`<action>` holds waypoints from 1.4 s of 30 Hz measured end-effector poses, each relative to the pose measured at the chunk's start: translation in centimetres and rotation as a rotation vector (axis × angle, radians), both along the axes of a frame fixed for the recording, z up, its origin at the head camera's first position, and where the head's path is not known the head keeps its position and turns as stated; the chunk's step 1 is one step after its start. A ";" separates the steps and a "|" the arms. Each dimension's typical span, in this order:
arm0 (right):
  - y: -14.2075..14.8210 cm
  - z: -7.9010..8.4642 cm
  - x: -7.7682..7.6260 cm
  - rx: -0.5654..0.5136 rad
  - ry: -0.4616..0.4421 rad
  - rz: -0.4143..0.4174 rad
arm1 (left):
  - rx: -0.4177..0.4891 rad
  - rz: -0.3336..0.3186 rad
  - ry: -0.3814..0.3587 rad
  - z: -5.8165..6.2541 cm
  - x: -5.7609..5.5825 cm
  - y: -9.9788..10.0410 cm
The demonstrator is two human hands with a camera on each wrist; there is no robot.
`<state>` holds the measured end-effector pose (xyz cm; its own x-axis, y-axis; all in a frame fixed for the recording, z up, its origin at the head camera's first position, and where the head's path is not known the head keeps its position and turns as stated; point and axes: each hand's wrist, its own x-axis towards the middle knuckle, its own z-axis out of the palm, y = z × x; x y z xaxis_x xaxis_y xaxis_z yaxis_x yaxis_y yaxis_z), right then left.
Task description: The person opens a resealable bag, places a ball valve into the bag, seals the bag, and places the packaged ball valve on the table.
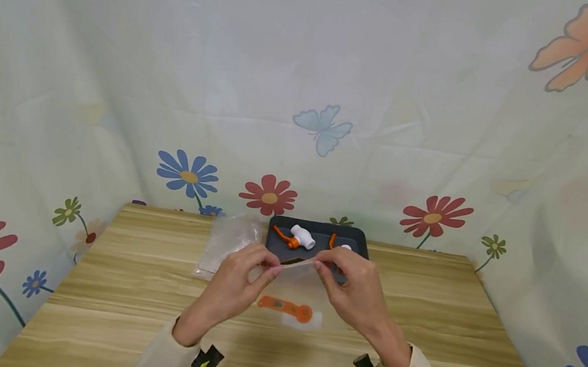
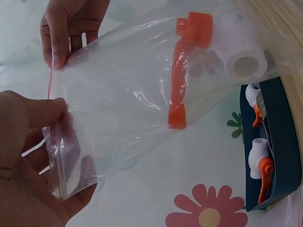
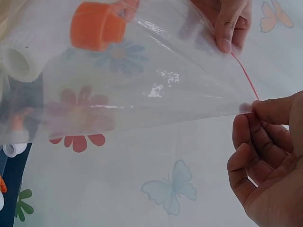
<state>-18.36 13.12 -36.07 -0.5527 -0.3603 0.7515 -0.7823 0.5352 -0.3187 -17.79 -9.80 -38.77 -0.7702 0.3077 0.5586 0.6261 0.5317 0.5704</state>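
A clear zip bag [image 1: 292,284] with a red line along its mouth hangs between my two hands, above the tabletop. Inside it lies a white plastic ball valve [image 2: 244,52] with an orange handle [image 2: 178,85], down at the bag's bottom end. My left hand [image 1: 239,278] pinches one side of the mouth between thumb and fingers. At the opposite corner, my right hand [image 1: 357,290] pinches the same edge with thumb and forefinger, its other fingers loosely curled in the right wrist view. The mouth edge is stretched taut between them.
Behind the hands, a dark tray [image 1: 359,237] stands at the table's back edge, holding white valves [image 1: 302,237] with orange handles. Flat clear bags [image 1: 227,240] lie left of the tray on the wooden table [image 1: 135,286]. A flower-printed curtain [image 1: 263,80] hangs behind.
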 end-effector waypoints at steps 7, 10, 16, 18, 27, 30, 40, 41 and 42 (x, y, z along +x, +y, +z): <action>0.0 -0.1 -0.2 -0.010 0.007 0.002 | 0.026 0.010 -0.009 -0.1 -0.1 -0.1; 0.1 0.0 -0.2 -0.021 0.014 -0.001 | 0.044 0.013 -0.039 -0.1 -0.1 -0.3; 0.4 0.3 -0.1 -0.025 0.013 -0.015 | 0.049 0.000 -0.047 -0.1 -0.2 -0.7; 0.5 0.3 -0.1 -0.023 0.010 -0.015 | 0.030 0.003 -0.048 -0.1 -0.1 -0.7; 0.5 0.2 -0.2 -0.029 0.007 -0.008 | 0.011 -0.003 -0.044 -0.1 -0.1 -0.6; 0.6 0.2 -0.2 -0.029 0.015 -0.014 | 0.019 -0.021 -0.054 -0.3 -0.1 -0.8; 1.0 0.4 -0.1 -0.044 0.008 -0.029 | 0.043 -0.040 -0.050 -0.6 -0.2 -1.3; 1.0 0.4 -0.1 -0.045 0.008 -0.027 | 0.045 -0.041 -0.044 -0.6 -0.2 -1.3; 1.0 0.3 -0.1 -0.046 0.009 -0.025 | 0.046 -0.042 -0.038 -0.6 -0.2 -1.3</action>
<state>-18.45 14.16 -35.73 -0.5542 -0.3113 0.7719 -0.7718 0.5395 -0.3366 -17.95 -11.11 -39.35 -0.7781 0.3144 0.5438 0.6247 0.4779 0.6175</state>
